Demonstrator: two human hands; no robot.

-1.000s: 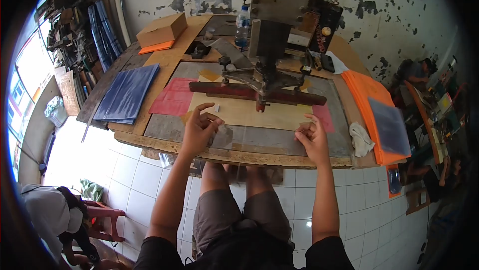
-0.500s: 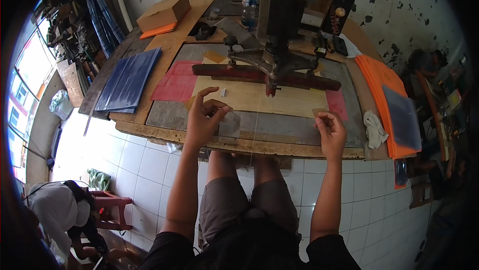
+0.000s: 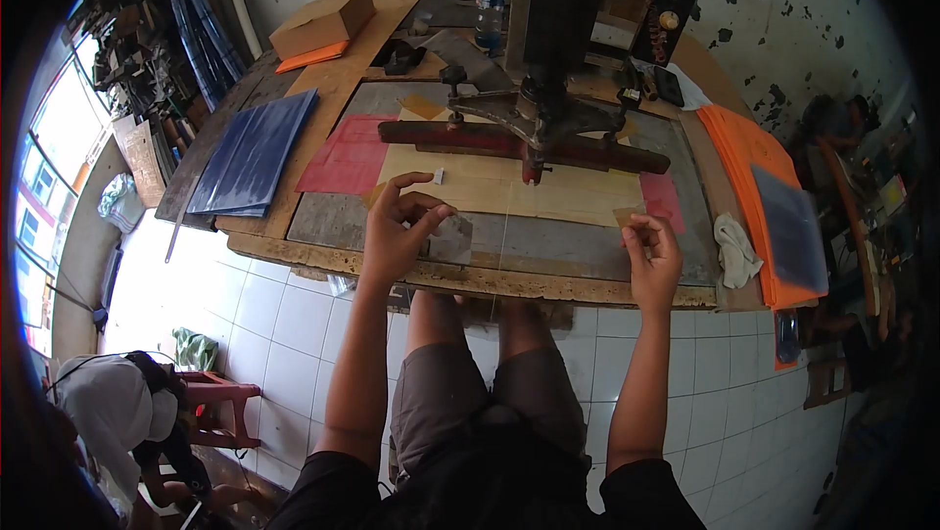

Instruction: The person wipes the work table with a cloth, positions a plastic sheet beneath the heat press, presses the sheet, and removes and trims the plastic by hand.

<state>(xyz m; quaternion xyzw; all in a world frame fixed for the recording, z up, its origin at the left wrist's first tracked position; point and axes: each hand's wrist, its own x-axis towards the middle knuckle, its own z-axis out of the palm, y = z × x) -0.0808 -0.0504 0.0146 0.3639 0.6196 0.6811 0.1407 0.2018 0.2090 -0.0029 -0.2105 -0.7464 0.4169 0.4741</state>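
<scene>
My left hand (image 3: 399, 231) is raised above the front left of a grey work plate (image 3: 568, 261). Its index finger is lifted and curved, while thumb and other fingers close together near a pale, see-through patch (image 3: 452, 239). Whether that patch is held or lies behind is unclear. My right hand (image 3: 653, 254) pinches with thumb and fingers at the front right, near a brown tape-like piece (image 3: 624, 218). What either pinch holds cannot be made out. A thin pale upright line (image 3: 504, 236) shows between them. Behind lies a yellow sheet (image 3: 490, 187) beneath a red press bar (image 3: 529, 150).
Blue plastic sheets (image 3: 253, 158) lie at left, beside a cardboard box (image 3: 321, 23). Orange sheets (image 3: 729, 143) and a white cloth (image 3: 734, 253) are at right. A bottle (image 3: 490, 6) stands behind. Another person (image 3: 108, 408) bends at lower left, near a red stool (image 3: 227, 413).
My left hand has shifted very slightly left and my right hand very slightly right. Both pinches look the same, and the press bar has not moved.
</scene>
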